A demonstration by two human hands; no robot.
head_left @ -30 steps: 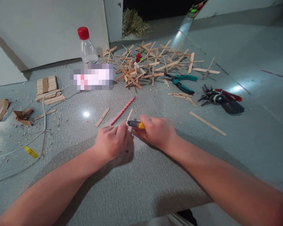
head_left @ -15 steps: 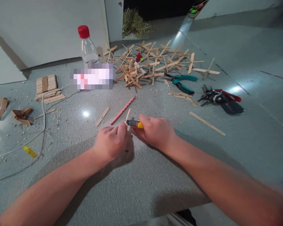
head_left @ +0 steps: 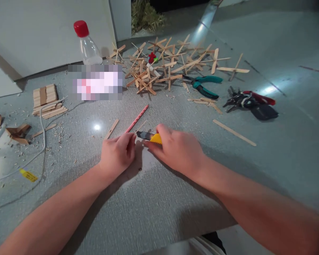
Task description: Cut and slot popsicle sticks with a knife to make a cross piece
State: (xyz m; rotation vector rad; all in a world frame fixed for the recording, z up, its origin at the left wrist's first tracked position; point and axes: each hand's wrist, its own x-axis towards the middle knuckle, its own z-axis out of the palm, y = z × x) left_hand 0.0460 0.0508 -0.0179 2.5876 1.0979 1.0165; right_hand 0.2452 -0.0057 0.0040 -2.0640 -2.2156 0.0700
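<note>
Leftward, the left hand [head_left: 118, 152] has been shifted, so that the lower end of the pink pencil [head_left: 136, 119], fully in view half a second ago, is now covered. A thin wooden stick [head_left: 141, 126] is pinched narrowly in the left fingers, its free end pointed away from the body. By the closed fingers of the right hand [head_left: 179, 145], a yellow knife [head_left: 156, 138] is gripped, its blade held beside the stick; whether they touch cannot be told. On the worktop [head_left: 138, 209], a short stick [head_left: 112, 129] is seen just beyond the left hand, and crossed sticks [head_left: 144, 83] are heaped farther off.
</note>
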